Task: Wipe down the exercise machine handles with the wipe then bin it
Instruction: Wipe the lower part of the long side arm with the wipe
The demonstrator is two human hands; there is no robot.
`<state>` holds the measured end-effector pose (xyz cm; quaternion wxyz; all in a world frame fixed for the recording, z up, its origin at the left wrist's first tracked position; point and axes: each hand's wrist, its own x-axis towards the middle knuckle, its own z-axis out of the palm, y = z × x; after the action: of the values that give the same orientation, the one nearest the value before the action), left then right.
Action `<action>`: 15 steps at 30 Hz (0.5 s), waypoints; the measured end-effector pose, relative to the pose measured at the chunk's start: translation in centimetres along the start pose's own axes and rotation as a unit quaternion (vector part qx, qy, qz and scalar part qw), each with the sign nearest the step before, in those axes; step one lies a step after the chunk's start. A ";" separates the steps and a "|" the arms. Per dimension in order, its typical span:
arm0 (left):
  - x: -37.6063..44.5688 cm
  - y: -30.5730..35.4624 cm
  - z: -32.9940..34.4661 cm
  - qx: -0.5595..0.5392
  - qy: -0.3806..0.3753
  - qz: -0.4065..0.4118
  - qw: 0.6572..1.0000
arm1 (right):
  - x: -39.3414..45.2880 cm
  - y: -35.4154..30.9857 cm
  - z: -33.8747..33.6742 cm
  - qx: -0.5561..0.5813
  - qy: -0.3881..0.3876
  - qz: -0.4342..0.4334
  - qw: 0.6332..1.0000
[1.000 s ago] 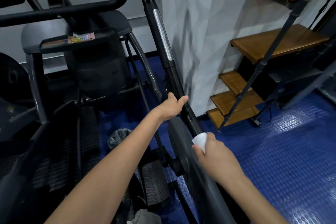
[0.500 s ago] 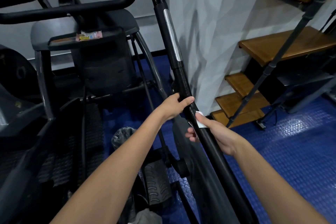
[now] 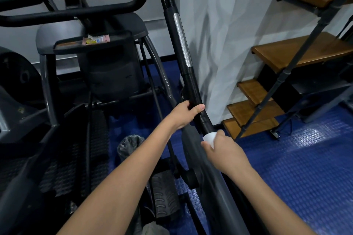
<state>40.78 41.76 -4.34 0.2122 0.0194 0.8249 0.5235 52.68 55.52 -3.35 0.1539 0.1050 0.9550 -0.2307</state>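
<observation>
My right hand [image 3: 226, 153] had slid the white wipe [image 3: 209, 137] back down the handle [image 3: 193, 89], fingers pinching it just below my left hand [image 3: 186, 113], whose fingers wrapped the bar; wiping looked unfinished.

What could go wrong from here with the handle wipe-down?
1. The right hand holds the wipe low on the right handle, below the left hand; the upper grip with its silver strip could get skipped.
2. The left hand covers part of the handle, so that patch may stay unwiped.
3. The lined bin sits among machine parts, so a tossed wipe might miss.
</observation>
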 end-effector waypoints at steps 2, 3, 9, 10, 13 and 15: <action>0.1 0.0 -0.1 -0.005 -0.004 -0.002 1.000 | 1.4 -0.5 0.0 0.011 0.007 -0.009 1.000; 0.1 0.0 -0.1 -0.007 -0.008 -0.003 1.000 | 2.2 -0.5 -0.3 0.041 -0.004 -0.014 0.999; -0.4 -0.2 0.1 -0.023 0.003 0.005 1.000 | 4.4 0.8 -2.0 0.427 -0.200 -0.004 0.882; -0.4 -0.2 0.2 -0.027 0.007 0.007 1.000 | 4.1 1.2 -1.8 0.491 -0.220 0.021 0.843; -0.5 -0.4 0.3 -0.022 0.052 0.016 0.998 | 3.3 2.2 -1.0 0.566 -0.240 0.059 0.787; -0.6 -0.4 0.0 0.015 0.109 0.030 0.994 | 2.7 2.6 -1.1 0.532 -0.237 0.051 0.811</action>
<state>41.40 41.45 -4.47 0.1053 -0.0095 0.8499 0.5163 50.62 58.71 -4.38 0.3073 0.1606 0.6101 -0.7125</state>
